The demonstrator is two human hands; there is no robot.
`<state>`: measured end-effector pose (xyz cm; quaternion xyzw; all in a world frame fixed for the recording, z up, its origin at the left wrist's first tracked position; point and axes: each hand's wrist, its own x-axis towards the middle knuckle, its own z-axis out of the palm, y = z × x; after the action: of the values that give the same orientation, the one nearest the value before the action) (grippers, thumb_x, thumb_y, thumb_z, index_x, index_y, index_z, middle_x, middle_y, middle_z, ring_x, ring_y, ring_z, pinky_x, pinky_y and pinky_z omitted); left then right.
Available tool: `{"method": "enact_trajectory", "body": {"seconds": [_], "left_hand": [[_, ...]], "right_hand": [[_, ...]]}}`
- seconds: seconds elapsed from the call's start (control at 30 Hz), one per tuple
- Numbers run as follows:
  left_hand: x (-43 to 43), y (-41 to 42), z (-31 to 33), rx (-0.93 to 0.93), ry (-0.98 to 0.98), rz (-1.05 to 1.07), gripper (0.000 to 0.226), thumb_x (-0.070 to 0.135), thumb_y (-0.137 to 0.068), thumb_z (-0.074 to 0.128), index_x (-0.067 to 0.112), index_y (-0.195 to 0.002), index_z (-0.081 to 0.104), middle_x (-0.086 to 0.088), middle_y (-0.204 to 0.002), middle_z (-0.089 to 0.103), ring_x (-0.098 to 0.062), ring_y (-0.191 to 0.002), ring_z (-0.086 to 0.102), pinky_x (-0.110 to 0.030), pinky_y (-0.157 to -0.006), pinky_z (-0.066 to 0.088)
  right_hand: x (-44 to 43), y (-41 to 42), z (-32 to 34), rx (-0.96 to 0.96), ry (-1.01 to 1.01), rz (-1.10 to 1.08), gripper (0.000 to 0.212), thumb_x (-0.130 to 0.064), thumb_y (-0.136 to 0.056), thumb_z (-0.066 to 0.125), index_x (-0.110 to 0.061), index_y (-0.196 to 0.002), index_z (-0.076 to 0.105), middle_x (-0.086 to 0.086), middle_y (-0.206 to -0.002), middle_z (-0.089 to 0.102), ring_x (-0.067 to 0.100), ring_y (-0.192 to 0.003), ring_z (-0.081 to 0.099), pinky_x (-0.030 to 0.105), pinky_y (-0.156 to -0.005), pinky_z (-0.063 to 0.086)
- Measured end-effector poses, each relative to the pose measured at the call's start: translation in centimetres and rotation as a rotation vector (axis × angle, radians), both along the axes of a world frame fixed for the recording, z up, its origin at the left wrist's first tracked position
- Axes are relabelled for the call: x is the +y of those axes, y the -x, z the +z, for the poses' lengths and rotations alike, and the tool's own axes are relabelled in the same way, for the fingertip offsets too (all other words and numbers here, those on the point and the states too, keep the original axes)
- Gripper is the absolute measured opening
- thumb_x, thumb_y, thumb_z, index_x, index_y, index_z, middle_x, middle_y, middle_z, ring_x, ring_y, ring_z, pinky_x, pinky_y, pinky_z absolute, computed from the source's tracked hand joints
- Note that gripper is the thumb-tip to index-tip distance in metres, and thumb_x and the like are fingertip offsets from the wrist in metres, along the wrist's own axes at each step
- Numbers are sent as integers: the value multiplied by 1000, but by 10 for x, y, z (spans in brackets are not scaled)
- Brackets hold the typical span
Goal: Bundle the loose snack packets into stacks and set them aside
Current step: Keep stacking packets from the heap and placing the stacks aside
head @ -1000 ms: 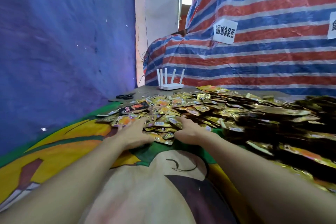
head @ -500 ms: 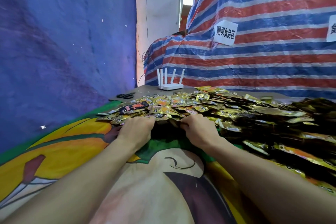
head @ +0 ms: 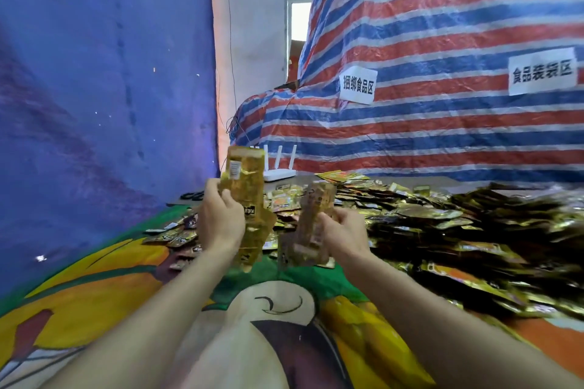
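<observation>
**Two handfuls of packets held up over the desk**

A blue tarp hangs along the left side. At its foot, on the far edge of the desk, lies a pair of black scissors. A cartoon-printed cloth in yellow, green and cream covers the near part of the desk, and a few stray packets lie on it.

The left grip (a bare hand, like the other) is raised above the cloth. Its fingers and thumb are curled round a golden sheaf of snack packets that stands nearly upright, with some packets sagging out below the wrist. A white router with upright antennas stands behind the sheaf.

Just beside it, a second bunch of packets is pinched at its right edge by the right grip. This bunch is motion-blurred, so how neatly it is stacked cannot be told. The two bunches are near each other but apart.

To the right, the main heap of loose packets spreads across the desk to the frame's edge. A red, white and blue striped tarp rises behind it and carries two white paper signs.
</observation>
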<state>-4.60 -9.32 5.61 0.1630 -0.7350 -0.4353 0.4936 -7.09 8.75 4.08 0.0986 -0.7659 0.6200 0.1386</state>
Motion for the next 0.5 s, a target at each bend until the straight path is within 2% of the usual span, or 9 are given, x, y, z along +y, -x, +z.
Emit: {"method": "enact_trajectory", "body": {"seconds": [0.03,0.1,0.17,0.2,0.23,0.3,0.37,0.43,0.5], "left_hand": [[6,2,1,1,-105,-16,16,13,-105,37,14,-108,53,-6,-95,59,-21,-75,51,-31,-58,31],[19,7,2,-1,-320,-63,21,11,-104,37,10,-115,54,-13,-108,59,-27,-88,53,-35,-69,39],[29,10,-1,-9,-460,-88,27,7,-101,38,8,-120,56,-15,-114,59,-32,-97,55,-39,-82,45],[32,12,-6,-8,-480,-88,25,6,-101,39,8,-118,57,-15,-113,60,-32,-95,56,-38,-80,46],[34,14,-12,-2,-470,-86,21,5,-101,40,7,-113,58,-15,-110,61,-29,-87,55,-35,-71,43],[35,17,-25,9,-397,-91,13,7,-104,44,4,-106,56,-18,-105,63,-25,-79,53,-29,-56,36],[32,21,-36,14,-322,-106,17,12,-105,47,0,-111,57,-20,-108,64,-30,-88,58,-28,-58,37],[26,23,-39,61,-257,-116,19,14,-104,50,-2,-110,59,-21,-105,65,-34,-92,59,-29,-65,39],[20,24,-35,127,-179,-125,13,14,-102,53,4,-101,62,-14,-97,65,-29,-88,59,-23,-63,39]], "right_hand": [[4,-2,0,-42,81,20,24,-11,-100,55,-13,-80,69,8,-81,69,22,-73,66,30,-57,53],[13,-6,-1,-72,199,33,26,-6,-99,53,-16,-81,69,9,-83,70,32,-82,69,46,-72,61],[21,-7,-7,-49,263,22,26,-9,-101,53,-20,-83,69,3,-84,73,28,-86,71,51,-80,59],[25,-7,-12,-34,283,21,24,-12,-102,53,-22,-87,69,0,-86,73,23,-86,71,47,-79,60],[28,-6,-16,-22,301,21,22,-15,-104,52,-23,-90,68,-3,-88,73,18,-85,71,42,-75,61],[33,-5,-22,-5,324,17,23,-21,-106,50,-28,-92,66,-8,-91,71,6,-76,71,26,-60,58],[37,-3,-23,26,327,11,22,-23,-107,48,-31,-94,64,-10,-94,70,-5,-70,68,13,-51,51],[38,-1,-21,65,345,5,19,-24,-107,48,-32,-98,63,-13,-96,68,-12,-71,65,7,-49,47],[38,0,-19,101,361,-3,23,-24,-107,49,-33,-90,63,-13,-94,68,-4,-76,68,10,-52,51]]}}
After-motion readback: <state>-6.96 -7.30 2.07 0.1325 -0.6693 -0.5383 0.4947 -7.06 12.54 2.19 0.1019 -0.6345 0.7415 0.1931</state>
